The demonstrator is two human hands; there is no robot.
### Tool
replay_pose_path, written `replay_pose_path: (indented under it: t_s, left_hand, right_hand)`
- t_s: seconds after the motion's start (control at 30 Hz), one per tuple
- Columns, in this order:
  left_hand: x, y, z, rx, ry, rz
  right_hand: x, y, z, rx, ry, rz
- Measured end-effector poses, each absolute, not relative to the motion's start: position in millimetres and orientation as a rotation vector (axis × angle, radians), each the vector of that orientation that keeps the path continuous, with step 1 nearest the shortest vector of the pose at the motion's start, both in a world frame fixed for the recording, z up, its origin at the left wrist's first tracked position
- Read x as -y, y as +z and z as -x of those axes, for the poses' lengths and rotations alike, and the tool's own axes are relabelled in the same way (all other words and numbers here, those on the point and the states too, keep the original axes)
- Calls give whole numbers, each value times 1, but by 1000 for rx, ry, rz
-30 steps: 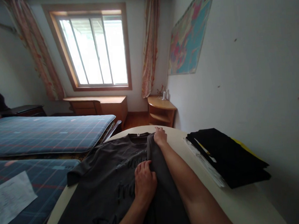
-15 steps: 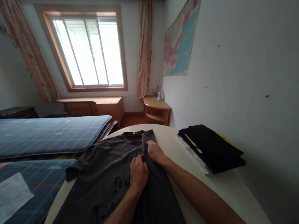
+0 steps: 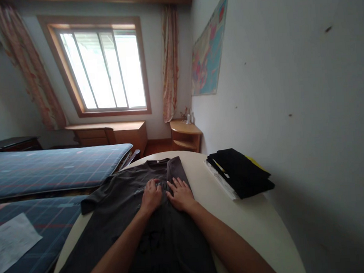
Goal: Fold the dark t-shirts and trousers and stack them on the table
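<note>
A dark grey short-sleeved T-shirt (image 3: 113, 218) with dark lettering lies spread on a round cream table, its collar at the far end. Its right side is folded inward, making a long strip down that side. My right hand (image 3: 181, 194) rests flat on this folded strip, fingers spread. Just left of it, my left hand (image 3: 151, 197) lies on the shirt's chest with its fingers loosely bent and a little apart. Neither hand lifts any cloth. My forearms cover part of the lettering.
A stack of folded clothes (image 3: 240, 172), black, white and yellow, sits on the table (image 3: 250, 223) at the right, near the wall. At the left are beds with blue plaid mattresses (image 3: 53, 168) and a paper sheet (image 3: 13, 244). A corner shelf (image 3: 186, 128) stands beyond.
My right hand has let go of the fold's edge and now lies flat with spread fingers. My left hand has moved away up the shirt, its hold on the fold released. The view has shifted slightly right.
</note>
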State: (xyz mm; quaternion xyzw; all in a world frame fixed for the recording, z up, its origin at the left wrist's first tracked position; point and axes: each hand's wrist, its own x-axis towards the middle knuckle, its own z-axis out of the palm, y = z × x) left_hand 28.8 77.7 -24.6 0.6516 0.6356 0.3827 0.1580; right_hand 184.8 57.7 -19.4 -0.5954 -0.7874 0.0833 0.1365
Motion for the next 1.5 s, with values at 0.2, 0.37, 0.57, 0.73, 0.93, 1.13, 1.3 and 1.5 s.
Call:
replay_pose_path:
  t_s: [0.2, 0.37, 0.57, 0.73, 0.93, 1.13, 1.3, 1.5]
  left_hand:
    - [-71, -23, -5, -2034, 919, -1943]
    - [-64, -28, -5, -2105, 686, -2114]
    - [-55, -35, -11, -2061, 382, -2278]
    - [-47, -37, -17, -2103, 372, -2299]
    - [-38, -42, -18, -2180, 459, -2223]
    - [-35, -34, -20, -2223, 376, -2198]
    - [-35, -33, -21, -2194, 427, -2195]
    - [-29, -25, -23, -2001, 626, -2405]
  right_hand:
    - [-70, -18, -221, 2235, 232, 1855]
    - [-91, -20, -277, 2153, 184, 2026]
    - [-111, -20, -307, 2159, 156, 2043]
    - [-120, -19, -308, 2205, 153, 2003]
    - [-127, -10, -298, 2238, 119, 2003]
    - [-107, -1, -284, 2149, 29, 2030]
    - [-48, 9, -290, 2182, -4, 1924]
    - [44, 29, -311, 2293, 108, 1853]
